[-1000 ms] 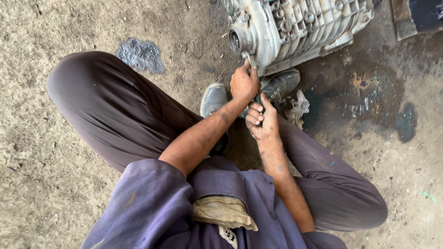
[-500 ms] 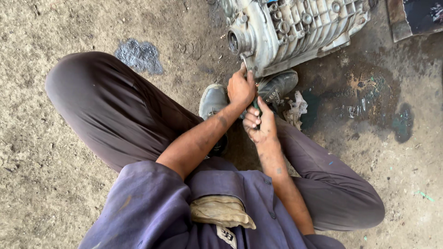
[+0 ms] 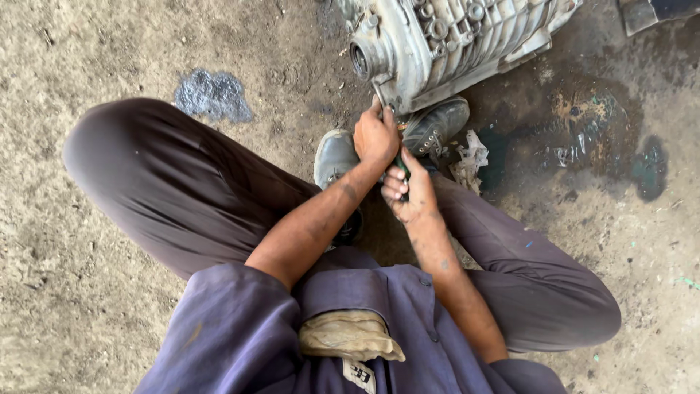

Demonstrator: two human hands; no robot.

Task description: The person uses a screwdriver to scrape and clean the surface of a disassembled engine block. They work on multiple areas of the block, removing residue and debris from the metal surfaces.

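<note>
Packed dirt floor (image 3: 87, 306), sandy and pitted, darkened by oil stains (image 3: 590, 131) at upper right and marked by a grey powdery patch (image 3: 213, 95) at upper left. Seated on it, legs bent and knees spread wide, in dark trousers (image 3: 168, 190) and a purple work shirt (image 3: 240, 343) with a tan rag (image 3: 346, 335) tucked at the chest. At top centre, a grimy cast-metal gearbox housing (image 3: 452, 44), ribbed, studded with bolts, round opening at its near left end, lying tilted on the floor. Worn grey shoes (image 3: 334, 157) just below it, the farther one pressed against the housing's lower edge. Crumpled scrap of paper or cloth (image 3: 470, 157) beside the shoes, to the right.

Left hand (image 3: 375, 135) raised to the housing's lower left corner, fingers curled tight, thumb tip touching the metal; closed around the upper part of a thin tool. Right hand (image 3: 408, 190) just beneath and behind, touching the left wrist, fingers folded fully around a dark green tool handle (image 3: 403, 169). Handle mostly hidden inside both fists; only a short strip visible between them. Tool tip at the housing edge, hidden behind the left hand; kind of tool not readable.
</note>
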